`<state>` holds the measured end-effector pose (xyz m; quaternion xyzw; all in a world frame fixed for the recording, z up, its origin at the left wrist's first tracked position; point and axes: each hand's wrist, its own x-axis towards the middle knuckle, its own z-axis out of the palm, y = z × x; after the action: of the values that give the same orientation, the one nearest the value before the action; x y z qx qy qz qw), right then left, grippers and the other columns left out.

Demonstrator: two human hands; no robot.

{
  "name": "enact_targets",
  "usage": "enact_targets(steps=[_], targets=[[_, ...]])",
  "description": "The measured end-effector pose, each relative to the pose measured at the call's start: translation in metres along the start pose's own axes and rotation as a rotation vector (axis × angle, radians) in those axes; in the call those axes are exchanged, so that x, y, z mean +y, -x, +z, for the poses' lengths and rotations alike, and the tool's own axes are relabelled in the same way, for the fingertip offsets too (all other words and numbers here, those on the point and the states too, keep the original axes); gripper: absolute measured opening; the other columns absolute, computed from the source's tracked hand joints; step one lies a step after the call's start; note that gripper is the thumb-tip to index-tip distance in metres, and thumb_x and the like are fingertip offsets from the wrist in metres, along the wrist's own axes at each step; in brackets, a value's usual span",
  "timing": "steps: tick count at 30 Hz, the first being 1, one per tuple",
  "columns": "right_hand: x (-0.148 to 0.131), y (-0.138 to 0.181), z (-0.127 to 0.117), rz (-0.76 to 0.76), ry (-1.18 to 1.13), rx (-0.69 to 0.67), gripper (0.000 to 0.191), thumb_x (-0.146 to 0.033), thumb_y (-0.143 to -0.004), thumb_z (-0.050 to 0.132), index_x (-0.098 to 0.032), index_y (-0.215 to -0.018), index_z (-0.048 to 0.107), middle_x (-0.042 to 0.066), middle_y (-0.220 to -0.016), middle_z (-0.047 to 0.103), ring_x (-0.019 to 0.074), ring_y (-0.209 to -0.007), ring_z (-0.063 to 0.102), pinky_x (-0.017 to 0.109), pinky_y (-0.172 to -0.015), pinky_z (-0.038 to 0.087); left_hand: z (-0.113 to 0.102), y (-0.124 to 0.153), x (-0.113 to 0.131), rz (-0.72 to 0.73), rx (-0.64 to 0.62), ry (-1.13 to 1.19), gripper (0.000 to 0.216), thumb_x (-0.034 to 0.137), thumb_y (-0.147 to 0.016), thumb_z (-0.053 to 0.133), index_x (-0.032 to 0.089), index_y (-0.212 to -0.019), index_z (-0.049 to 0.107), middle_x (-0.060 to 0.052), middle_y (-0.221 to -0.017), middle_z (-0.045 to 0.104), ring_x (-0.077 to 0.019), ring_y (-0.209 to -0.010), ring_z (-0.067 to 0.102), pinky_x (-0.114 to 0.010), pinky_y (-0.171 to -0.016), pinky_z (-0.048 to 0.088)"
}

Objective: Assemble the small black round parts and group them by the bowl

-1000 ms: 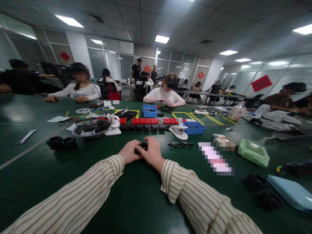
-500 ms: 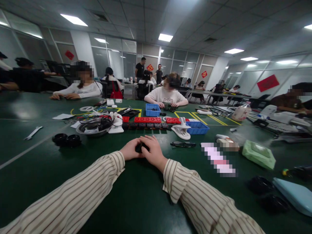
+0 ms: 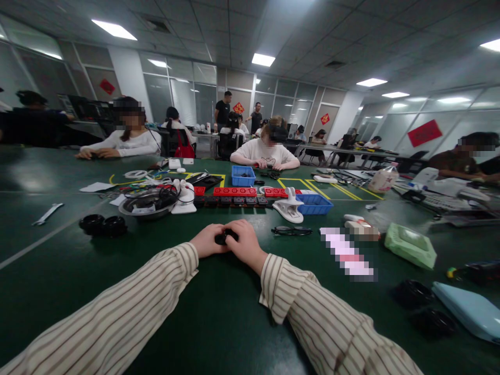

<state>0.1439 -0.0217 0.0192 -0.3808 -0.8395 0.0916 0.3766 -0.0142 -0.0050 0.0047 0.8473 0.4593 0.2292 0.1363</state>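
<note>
My left hand [image 3: 205, 241] and my right hand [image 3: 247, 242] meet over the green table [image 3: 219, 317]. Between them is a small, shiny black part [image 3: 225, 237] with a rounded outline; the fingers of both are closed round it. Most of it is covered, so its exact kind does not show. Beyond my hands stands a row of red socket blocks [image 3: 234, 191] above black blocks [image 3: 236, 201]. A white clip stand [image 3: 289, 209] and a pair of glasses [image 3: 292, 230] lie off to the right of my right hand.
Round black parts [image 3: 102, 225] and a wrench [image 3: 48, 214] lie at left, near a metal bowl [image 3: 127, 206] of cables. Blue bins [image 3: 242, 176] stand farther back. A green wipes pack [image 3: 410, 245] and a light-blue case [image 3: 469, 311] are at right. A person [image 3: 267, 148] sits opposite.
The fingers of my right hand have curled down, and more of the black part shows between my hands. The whole view has shifted slightly; the table objects stay in place.
</note>
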Motion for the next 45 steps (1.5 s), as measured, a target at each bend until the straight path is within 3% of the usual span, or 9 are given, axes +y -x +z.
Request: enact_targets(steps=[4, 9, 15, 20, 27, 31, 37, 41, 45], targets=[[0.001, 0.001, -0.001, -0.075, -0.052, -0.024, 0.029, -0.014, -0.074, 0.048, -0.02, -0.101, 0.058, 0.002, -0.101, 0.06, 0.0168, -0.1, 0.047, 0.033, -0.091, 0.032, 0.001, -0.001, -0.005, 0.067, -0.013, 0.091, 0.043, 0.037, -0.063, 0.063, 0.016, -0.1, 0.055, -0.006, -0.103, 0.058, -0.0239, -0.099, 0.053, -0.035, -0.089, 0.04], [0.001, 0.001, 0.001, 0.027, -0.016, 0.086, 0.044, -0.036, -0.079, 0.049, -0.017, -0.118, 0.045, 0.008, -0.114, 0.052, 0.0202, -0.107, 0.044, 0.037, -0.093, 0.03, 0.003, 0.001, 0.0, 0.021, 0.062, -0.008, 0.062, 0.044, -0.059, 0.067, 0.016, -0.111, 0.047, -0.009, -0.109, 0.054, -0.0258, -0.101, 0.05, -0.038, -0.091, 0.038], [0.004, -0.001, 0.004, 0.138, 0.054, 0.083, 0.036, -0.048, -0.07, 0.059, -0.016, -0.087, 0.055, 0.005, -0.086, 0.055, 0.0188, -0.085, 0.048, 0.033, -0.076, 0.038, 0.0, 0.002, 0.01, -0.012, 0.131, -0.223, 0.039, 0.045, -0.059, 0.065, 0.017, -0.084, 0.058, -0.007, -0.088, 0.058, -0.0249, -0.087, 0.053, -0.037, -0.08, 0.041], [0.002, -0.001, 0.002, 0.029, 0.016, 0.02, 0.017, -0.027, -0.072, 0.059, -0.018, -0.086, 0.059, 0.003, -0.085, 0.057, 0.0171, -0.086, 0.047, 0.031, -0.078, 0.037, 0.001, 0.0, -0.001, 0.063, 0.089, -0.113, 0.035, 0.036, -0.059, 0.066, 0.015, -0.087, 0.061, -0.009, -0.091, 0.059, -0.0246, -0.092, 0.052, -0.036, -0.085, 0.041], [-0.007, 0.003, -0.004, -0.17, -0.049, -0.067, 0.031, -0.011, -0.069, 0.051, -0.021, -0.097, 0.059, 0.001, -0.105, 0.057, 0.016, -0.1, 0.046, 0.032, -0.093, 0.03, 0.004, -0.001, -0.012, 0.044, 0.053, 0.053, 0.041, 0.027, -0.058, 0.065, 0.016, -0.097, 0.059, -0.008, -0.105, 0.057, -0.0254, -0.102, 0.05, -0.037, -0.092, 0.038], [-0.006, 0.003, -0.003, -0.055, -0.018, 0.027, 0.036, -0.029, -0.074, 0.055, -0.019, -0.109, 0.051, 0.006, -0.115, 0.049, 0.019, -0.107, 0.042, 0.036, -0.094, 0.03, 0.002, 0.0, -0.006, 0.026, 0.058, 0.015, 0.045, 0.036, -0.059, 0.066, 0.018, -0.099, 0.056, -0.007, -0.106, 0.056, -0.0259, -0.1, 0.052, -0.038, -0.089, 0.04], [0.004, 0.0, 0.004, 0.204, 0.048, 0.129, 0.036, -0.046, -0.074, 0.054, -0.017, -0.094, 0.05, 0.005, -0.091, 0.051, 0.019, -0.089, 0.048, 0.034, -0.079, 0.037, -0.001, 0.002, 0.007, -0.006, 0.105, -0.096, 0.057, 0.052, -0.054, 0.067, 0.018, -0.098, 0.052, -0.006, -0.097, 0.056, -0.0262, -0.093, 0.052, -0.04, -0.084, 0.039], [0.003, -0.001, 0.005, 0.184, 0.058, 0.087, 0.03, -0.045, -0.071, 0.058, -0.018, -0.08, 0.05, 0.002, -0.081, 0.05, 0.0165, -0.079, 0.047, 0.03, -0.072, 0.038, 0.0, 0.002, 0.011, -0.009, 0.116, -0.175, 0.04, 0.046, -0.057, 0.066, 0.017, -0.082, 0.054, -0.005, -0.081, 0.056, -0.0244, -0.081, 0.053, -0.038, -0.076, 0.041], [-0.001, -0.001, 0.002, 0.11, 0.039, 0.062, 0.018, -0.032, -0.073, 0.057, -0.018, -0.084, 0.055, 0.003, -0.086, 0.051, 0.0168, -0.084, 0.046, 0.031, -0.077, 0.037, -0.001, 0.001, 0.008, 0.015, 0.109, -0.113, 0.033, 0.035, -0.058, 0.066, 0.018, -0.084, 0.055, -0.004, -0.083, 0.057, -0.0228, -0.082, 0.053, -0.035, -0.077, 0.041]])
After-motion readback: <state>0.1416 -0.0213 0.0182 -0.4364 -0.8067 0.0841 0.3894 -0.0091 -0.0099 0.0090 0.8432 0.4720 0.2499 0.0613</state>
